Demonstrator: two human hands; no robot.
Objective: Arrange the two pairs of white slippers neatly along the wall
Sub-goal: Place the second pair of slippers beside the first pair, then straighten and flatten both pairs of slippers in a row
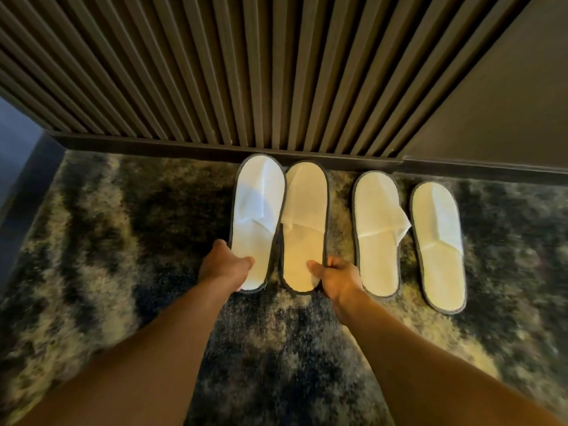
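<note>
Two pairs of white slippers with dark trim lie on the carpet, toes toward the slatted wall [215,72]. My left hand [226,265] grips the heel of the leftmost slipper [259,210]. My right hand [336,276] grips the heel of the second slipper [305,216]; the two touch near their toes. To the right, apart from my hands, lie the third slipper [376,232] and the fourth slipper [439,244], set a little further from the wall.
A dark baseboard [184,146] runs along the foot of the wall. The mottled dark and cream carpet [123,241] spreads to the left and toward me. A plain dark panel [507,103] stands at the right.
</note>
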